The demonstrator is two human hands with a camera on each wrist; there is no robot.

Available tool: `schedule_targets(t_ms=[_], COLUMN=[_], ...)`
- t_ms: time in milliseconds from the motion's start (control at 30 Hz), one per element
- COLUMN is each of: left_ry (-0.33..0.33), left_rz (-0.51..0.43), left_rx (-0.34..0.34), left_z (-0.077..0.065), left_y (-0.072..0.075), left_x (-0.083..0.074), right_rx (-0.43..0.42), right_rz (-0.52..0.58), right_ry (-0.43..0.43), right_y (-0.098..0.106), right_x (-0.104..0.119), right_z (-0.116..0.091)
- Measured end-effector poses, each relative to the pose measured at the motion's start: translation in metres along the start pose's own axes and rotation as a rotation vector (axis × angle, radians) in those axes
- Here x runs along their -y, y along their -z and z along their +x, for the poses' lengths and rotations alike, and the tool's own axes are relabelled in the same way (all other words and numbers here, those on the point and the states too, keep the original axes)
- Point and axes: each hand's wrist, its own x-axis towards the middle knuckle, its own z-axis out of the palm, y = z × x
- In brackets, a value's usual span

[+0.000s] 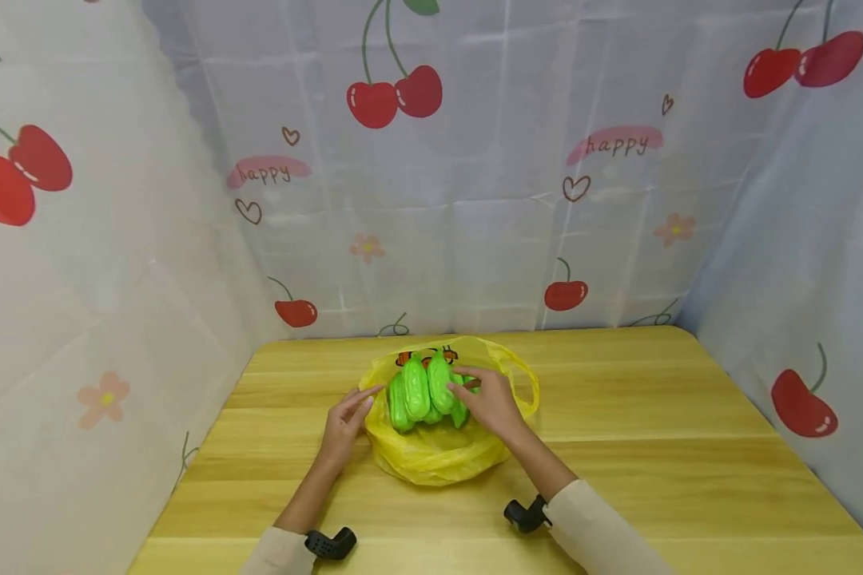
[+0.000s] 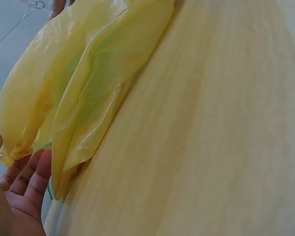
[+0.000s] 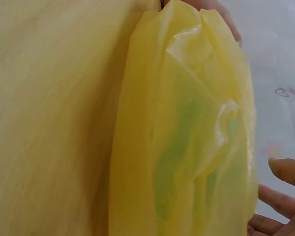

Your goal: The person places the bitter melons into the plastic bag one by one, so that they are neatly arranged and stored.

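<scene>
A yellow plastic bag (image 1: 439,467) sits wide open on the table. Inside it lies a bunch of glossy, bright green, long rounded pieces (image 1: 417,389) with stem-like tips; their exact kind cannot be told. At the bag's left rim my left hand (image 1: 341,425) has its fingers extended, fingertips right at the plastic. From the right, my right hand (image 1: 491,401) reaches over the opening, thumb and index finger apart at the right side of the green pieces. The right wrist view shows the green only dimly through the bag's wall (image 3: 187,123), with the fingers partly hidden behind it.
Orange and black shapes (image 1: 426,357) show behind the green pieces. A loop handle (image 1: 526,383) of the bag stands out to the right. The wooden table (image 1: 654,447) is bordered by hanging cherry-print cloth (image 1: 460,231). Each wrist bears a black device (image 1: 331,545).
</scene>
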Motion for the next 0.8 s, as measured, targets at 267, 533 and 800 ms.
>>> schedule_targets(t_ms=[267,533,800], left_ry=[0.028,0.05,-0.069], left_rz=[0.033,0.049,0.141], left_rx=[-0.057,-0.114,-0.142], left_z=[0.004,0.002,0.008], left_y=[0.012,0.02,0.038], left_x=[-0.033,-0.037,-0.048], right_rx=[-0.028,-0.033,-0.033], right_rz=[-0.001,-0.023,-0.068], right_ry=[0.028,0.058,0.114], right_y=[0.014,0.038,0.065], right_x=[0.015,0.027,0.039], right_z=[0.001,-0.002,0.003])
